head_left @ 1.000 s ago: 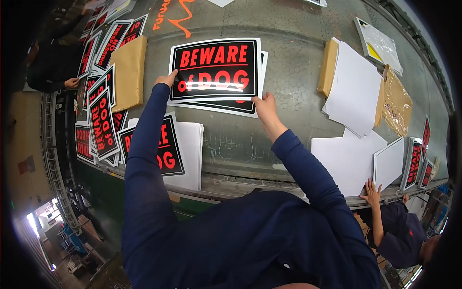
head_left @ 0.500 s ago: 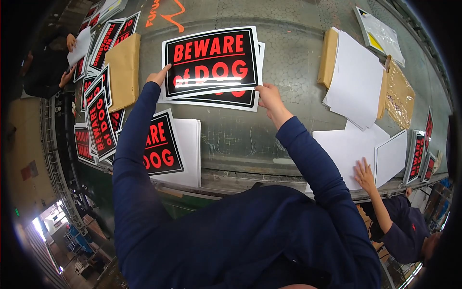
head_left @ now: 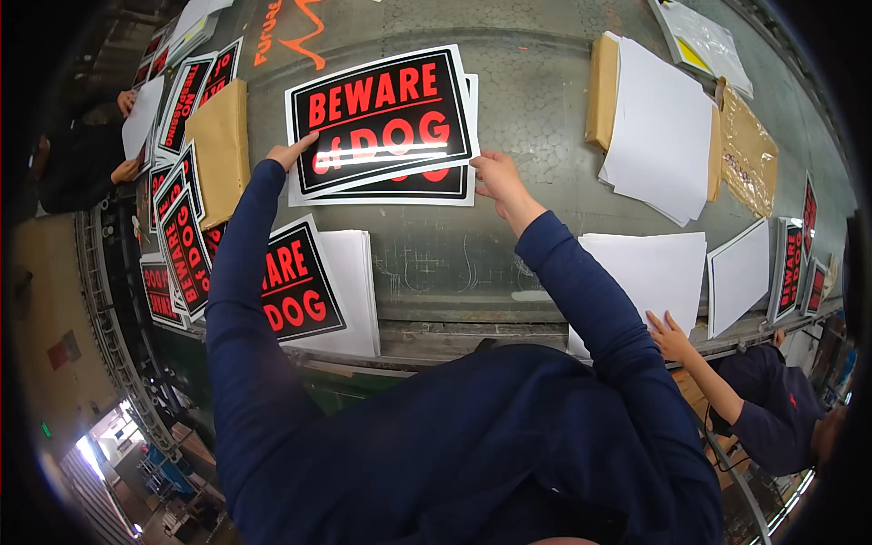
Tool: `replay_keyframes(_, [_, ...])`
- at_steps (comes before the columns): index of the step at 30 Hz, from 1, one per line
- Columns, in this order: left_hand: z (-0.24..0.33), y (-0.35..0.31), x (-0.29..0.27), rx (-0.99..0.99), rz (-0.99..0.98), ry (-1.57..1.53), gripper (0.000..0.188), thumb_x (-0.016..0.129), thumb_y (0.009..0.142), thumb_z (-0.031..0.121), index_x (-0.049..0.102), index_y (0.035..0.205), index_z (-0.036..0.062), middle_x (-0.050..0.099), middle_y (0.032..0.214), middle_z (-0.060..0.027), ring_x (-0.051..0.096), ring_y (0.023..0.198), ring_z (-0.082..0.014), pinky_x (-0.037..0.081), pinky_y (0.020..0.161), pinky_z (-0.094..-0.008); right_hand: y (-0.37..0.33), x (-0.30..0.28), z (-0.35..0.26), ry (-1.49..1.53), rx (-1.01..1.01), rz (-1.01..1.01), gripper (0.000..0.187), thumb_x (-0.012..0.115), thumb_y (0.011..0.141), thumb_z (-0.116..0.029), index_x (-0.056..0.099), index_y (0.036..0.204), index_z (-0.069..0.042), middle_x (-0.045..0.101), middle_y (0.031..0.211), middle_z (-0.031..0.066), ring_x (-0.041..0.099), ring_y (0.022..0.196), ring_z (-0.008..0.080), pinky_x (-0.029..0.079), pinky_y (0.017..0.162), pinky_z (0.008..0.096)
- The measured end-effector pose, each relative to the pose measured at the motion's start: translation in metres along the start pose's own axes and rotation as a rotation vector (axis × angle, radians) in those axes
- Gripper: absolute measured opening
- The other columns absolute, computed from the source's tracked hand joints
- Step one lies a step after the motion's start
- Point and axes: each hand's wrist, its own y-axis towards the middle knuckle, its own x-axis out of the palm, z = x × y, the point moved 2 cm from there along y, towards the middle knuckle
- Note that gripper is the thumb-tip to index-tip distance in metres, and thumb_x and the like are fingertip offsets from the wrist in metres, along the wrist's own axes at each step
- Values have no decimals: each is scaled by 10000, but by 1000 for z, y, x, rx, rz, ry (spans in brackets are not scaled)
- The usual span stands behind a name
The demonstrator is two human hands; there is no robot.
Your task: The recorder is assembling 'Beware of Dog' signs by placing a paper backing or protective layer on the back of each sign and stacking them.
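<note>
A glossy black sign (head_left: 377, 98) with red lettering and a white border is held between both hands. My left hand (head_left: 291, 153) pinches its left edge, thumb side on the face. At the sign's lower right corner, my right hand (head_left: 501, 182) grips with thumb and fingers. The held sign tilts, its right side higher. A second, similar sign (head_left: 454, 184) lies beneath it on the grey worktable (head_left: 436, 263), showing along the bottom and right. Near my left forearm, another black and red sign (head_left: 304, 289) rests slanted on a stack of white sheets (head_left: 352, 272).
Brown packages (head_left: 220, 154) and overlapping signs (head_left: 182, 245) lie at left, where another person (head_left: 77, 163) holds a white sheet. White sheets (head_left: 658, 127) lie on a brown package at right. A co-worker's hand (head_left: 670, 338) touches another white stack (head_left: 645, 259).
The held sign has tilted more, its right side rising. At right, the co-worker's hand has moved left and nearer, and the white sheets there now lie more evenly stacked.
</note>
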Motion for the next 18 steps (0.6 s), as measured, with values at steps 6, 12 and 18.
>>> replay_keyframes(6, [0, 8, 10, -38, 161, -73, 1076, 592, 552, 781, 570, 1057, -168, 565, 1153, -270, 543, 1090, -355, 387, 930, -334, 0, -4, 3, 5, -38, 42, 391, 545, 833, -173, 505, 1185, -10, 579, 1074, 100, 531, 999, 197, 432, 845, 392])
replay_keyframes(12, [-32, 50, 5, 269, 115, 306, 419, 379, 900, 369, 381, 1299, 498, 582, 887, -318, 586, 945, -369, 424, 860, -396, 17, -3, 10, -10, -209, 187, 295, 612, 757, -154, 636, 941, 76, 664, 828, 172, 641, 778, 229, 487, 676, 347])
replay_keyframes(18, [-32, 52, -1, 3, 224, -196, 834, 556, 746, 637, 518, 1238, -35, 626, 981, -234, 607, 906, -244, 454, 810, -335, 30, 6, 18, -84, -215, 215, 289, 590, 737, -106, 639, 977, 46, 667, 905, 175, 641, 844, 252, 488, 756, 341])
